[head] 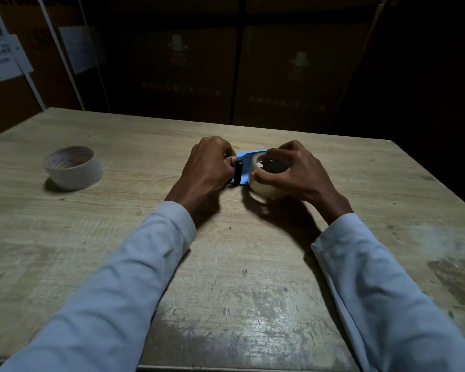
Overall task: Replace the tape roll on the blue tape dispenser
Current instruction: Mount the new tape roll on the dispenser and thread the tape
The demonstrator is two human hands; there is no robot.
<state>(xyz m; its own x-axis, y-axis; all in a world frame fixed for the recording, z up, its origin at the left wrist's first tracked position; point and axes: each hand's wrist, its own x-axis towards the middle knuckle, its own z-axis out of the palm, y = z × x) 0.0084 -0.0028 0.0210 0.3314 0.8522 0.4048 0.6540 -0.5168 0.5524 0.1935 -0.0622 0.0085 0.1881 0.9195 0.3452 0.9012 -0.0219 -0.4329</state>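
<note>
1. Blue tape dispenser point(246, 167) lying about mid-tabletop point(226, 264), mostly buried under both hands, only a blue patch and a black roller point(238, 173) peeking out between them.
2. Left hand point(207, 167) clenched in a tight grip at the roller end, pinning the dispenser in place. Can't tell exactly which part is pinched, fingers hide it.
3. Right hand point(293, 173) grasping a pale tape roll point(269, 181), thumb on the near rim, fingers curled over the far side. Roll right at the dispenser body, touching or overlapping it.
4. Looks tilted rather than flat, so probably not clicked home yet. Too dark to say whether it's actually on the hub.
5. Second tape roll point(73, 167) parked well off to the left, standing alone, nobody touching it. Guessing that's the other half of the swap, but no way to tell old from new from here.
6. Rough progress call: somewhere in the middle, roll at the hub.
7. Likely still to do: seat the roll properly, pull the loose end across the roller toward the cutter, and let go.
</note>
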